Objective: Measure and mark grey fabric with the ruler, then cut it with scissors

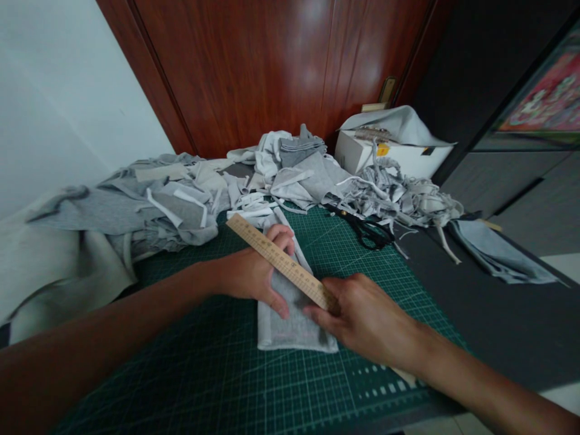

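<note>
One wooden ruler (281, 260) is slanting over one folded grey cloth (294, 332) at the centre of the frame; one pair of black scissors (360, 226) is lying right of centre. Bare green mat (181, 374) is spreading across the lower left, leaving open room. The left hand (254, 273) is resting on the cloth, thumb and fingers spread apart; the right hand (362, 311) is gripping the ruler.

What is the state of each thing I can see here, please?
Wooden ruler: held, slanted
Right hand: gripping wooden ruler
Left hand: thumb and fingers apart
Gray fabric: lying flat
Cutting mat: flat, partly covered
Scissors: lying down, not held
Door: apparently shut
White box: partly covered
Cloth pile: heaped, crumpled
</note>
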A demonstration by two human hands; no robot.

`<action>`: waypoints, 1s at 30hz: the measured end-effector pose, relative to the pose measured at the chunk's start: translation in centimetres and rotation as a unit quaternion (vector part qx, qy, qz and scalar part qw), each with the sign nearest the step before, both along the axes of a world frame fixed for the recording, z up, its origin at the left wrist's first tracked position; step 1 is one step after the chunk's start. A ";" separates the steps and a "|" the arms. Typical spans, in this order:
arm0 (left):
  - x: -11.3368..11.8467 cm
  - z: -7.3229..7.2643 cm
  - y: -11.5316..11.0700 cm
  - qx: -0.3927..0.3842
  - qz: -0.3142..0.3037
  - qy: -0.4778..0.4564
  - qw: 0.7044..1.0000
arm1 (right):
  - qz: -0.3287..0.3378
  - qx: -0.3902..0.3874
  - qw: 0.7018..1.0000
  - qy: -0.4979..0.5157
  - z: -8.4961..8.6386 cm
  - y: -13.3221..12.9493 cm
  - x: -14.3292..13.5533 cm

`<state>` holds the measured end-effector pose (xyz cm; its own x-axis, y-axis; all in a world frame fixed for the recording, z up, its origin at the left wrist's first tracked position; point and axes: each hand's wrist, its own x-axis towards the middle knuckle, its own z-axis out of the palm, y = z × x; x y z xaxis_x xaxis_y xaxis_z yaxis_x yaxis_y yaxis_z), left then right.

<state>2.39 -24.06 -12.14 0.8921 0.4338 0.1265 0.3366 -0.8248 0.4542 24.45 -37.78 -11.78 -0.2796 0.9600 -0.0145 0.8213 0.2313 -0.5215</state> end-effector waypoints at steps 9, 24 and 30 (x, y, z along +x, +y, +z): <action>1.8 1.1 -3.7 0.028 0.029 0.013 0.999 | -0.005 -0.034 0.999 0.030 0.3 0.1 0.5; 0.5 0.8 -5.7 0.013 0.125 0.029 0.992 | -0.146 0.046 0.944 -0.294 -0.1 5.0 5.7; 1.5 -0.1 -7.4 0.053 0.192 0.013 0.980 | -0.192 0.105 0.936 -0.276 0.7 3.7 4.8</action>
<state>3.87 -31.44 -12.25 0.6695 0.7235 0.1682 0.6414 -0.6773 0.3604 29.28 -34.05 -11.12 0.0807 0.9862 0.1443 0.9958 -0.0859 0.0303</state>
